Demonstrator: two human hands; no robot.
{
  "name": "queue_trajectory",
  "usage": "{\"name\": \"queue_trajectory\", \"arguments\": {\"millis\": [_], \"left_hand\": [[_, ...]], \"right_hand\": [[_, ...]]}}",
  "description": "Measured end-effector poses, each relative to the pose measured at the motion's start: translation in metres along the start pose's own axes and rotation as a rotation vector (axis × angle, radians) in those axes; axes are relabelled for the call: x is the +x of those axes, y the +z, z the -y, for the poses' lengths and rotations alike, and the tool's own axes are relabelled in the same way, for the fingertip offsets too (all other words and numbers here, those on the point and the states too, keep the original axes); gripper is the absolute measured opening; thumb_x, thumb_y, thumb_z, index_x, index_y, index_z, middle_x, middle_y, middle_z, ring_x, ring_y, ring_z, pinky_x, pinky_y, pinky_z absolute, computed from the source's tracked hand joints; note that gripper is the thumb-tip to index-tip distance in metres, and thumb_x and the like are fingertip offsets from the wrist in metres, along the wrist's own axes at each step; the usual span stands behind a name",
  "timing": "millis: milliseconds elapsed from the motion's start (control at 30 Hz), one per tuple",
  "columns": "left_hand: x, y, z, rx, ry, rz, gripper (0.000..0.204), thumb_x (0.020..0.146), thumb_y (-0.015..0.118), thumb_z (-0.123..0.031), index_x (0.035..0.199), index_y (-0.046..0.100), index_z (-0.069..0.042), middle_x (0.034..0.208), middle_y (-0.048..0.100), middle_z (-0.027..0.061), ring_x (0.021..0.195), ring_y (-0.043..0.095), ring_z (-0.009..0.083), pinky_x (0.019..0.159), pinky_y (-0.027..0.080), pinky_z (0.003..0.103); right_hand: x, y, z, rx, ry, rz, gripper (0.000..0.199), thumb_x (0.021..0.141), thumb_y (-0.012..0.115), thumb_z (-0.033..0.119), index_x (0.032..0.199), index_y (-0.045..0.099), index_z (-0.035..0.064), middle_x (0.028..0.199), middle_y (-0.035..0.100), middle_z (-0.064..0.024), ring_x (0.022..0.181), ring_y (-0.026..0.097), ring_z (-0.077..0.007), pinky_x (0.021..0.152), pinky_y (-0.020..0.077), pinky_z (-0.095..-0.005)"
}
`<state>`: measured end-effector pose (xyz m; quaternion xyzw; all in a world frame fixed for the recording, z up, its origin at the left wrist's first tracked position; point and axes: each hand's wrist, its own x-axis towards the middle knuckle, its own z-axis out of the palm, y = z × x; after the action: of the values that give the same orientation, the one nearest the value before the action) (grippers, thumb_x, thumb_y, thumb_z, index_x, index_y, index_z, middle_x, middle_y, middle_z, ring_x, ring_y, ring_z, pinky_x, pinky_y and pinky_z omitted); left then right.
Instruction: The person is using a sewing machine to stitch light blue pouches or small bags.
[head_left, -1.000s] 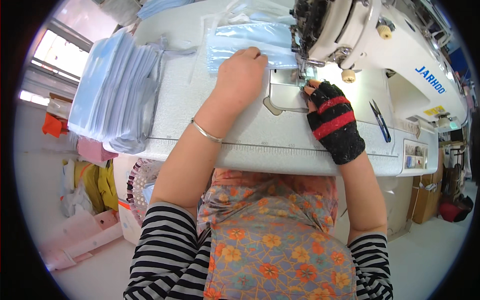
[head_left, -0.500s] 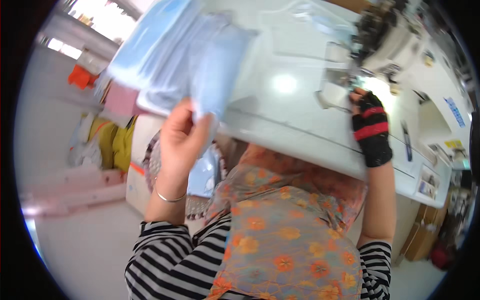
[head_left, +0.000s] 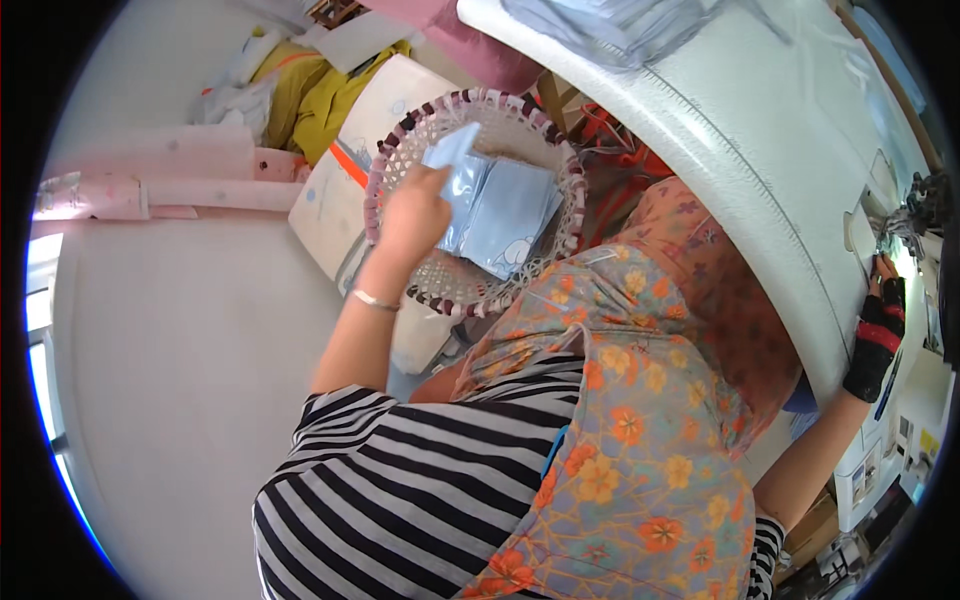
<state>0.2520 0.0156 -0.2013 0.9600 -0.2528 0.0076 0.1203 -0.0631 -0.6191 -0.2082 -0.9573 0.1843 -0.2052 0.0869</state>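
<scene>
My left hand (head_left: pixel 413 218) is over a round woven basket (head_left: pixel 575 190), its fingers closed on a light blue cloth piece (head_left: pixel 456 148). Beneath it in the basket lie several flat light blue pieces (head_left: pixel 512 205), one with a pale printed figure. My right hand (head_left: pixel 880 325), in a black and red fingerless glove, rests on the white sewing table (head_left: pixel 740 130) at the far right. Its fingertips stretch out beside the lit needle area of a sewing machine (head_left: pixel 905 225); nothing shows in them.
More light blue cloth (head_left: pixel 620 30) lies on the table at the top. The table's curved front edge runs past my lap. Yellow-green cloth (head_left: pixel 325 105), pink fabric rolls (head_left: pixel 200 180) and a pale box-like bundle (head_left: pixel 335 215) are left of and beside the basket.
My left hand has gone from the cloth stack on the table down to the basket, a blue piece in its fingers. The view has turned left; my right hand stays by the machine.
</scene>
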Motion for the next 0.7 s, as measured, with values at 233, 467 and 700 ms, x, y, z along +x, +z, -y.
{"name": "queue_trajectory", "arguments": {"millis": [233,467,700], "left_hand": [[-0.022,0.148,-0.014,-0.373,-0.074,0.356,0.037,0.087,0.065,-0.024,0.117,0.064,-0.002,0.117,0.061,0.0223,0.090,0.067,0.0350,0.085,0.054,0.046],[0.059,0.037,-0.050,-0.609,0.083,-0.485,0.017,0.091,0.056,0.002,0.103,0.066,-0.001,0.095,0.065,0.0133,0.078,0.062,0.0236,0.071,0.049,0.033],[0.128,-0.006,-0.262,-0.328,0.858,-0.206,0.072,0.078,0.077,-0.031,0.141,0.049,-0.009,0.145,0.041,0.0260,0.129,0.046,0.0425,0.105,0.039,0.052]], "right_hand": [[-0.002,-0.008,-0.002,-0.048,0.024,0.041,0.031,0.094,0.052,0.002,0.124,0.064,0.0040,0.132,0.061,-0.0123,0.124,0.055,-0.0272,0.107,0.0396,-0.0363],[-0.004,-0.008,0.018,0.105,0.139,-0.092,0.029,0.096,0.052,0.003,0.122,0.065,0.0032,0.127,0.064,-0.0141,0.120,0.057,-0.0271,0.108,0.0390,-0.0364],[-0.015,-0.060,0.056,-0.033,0.209,-0.206,0.029,0.090,0.065,0.016,0.115,0.066,0.0015,0.122,0.065,-0.0182,0.118,0.060,-0.0319,0.103,0.0440,-0.0390]]}}
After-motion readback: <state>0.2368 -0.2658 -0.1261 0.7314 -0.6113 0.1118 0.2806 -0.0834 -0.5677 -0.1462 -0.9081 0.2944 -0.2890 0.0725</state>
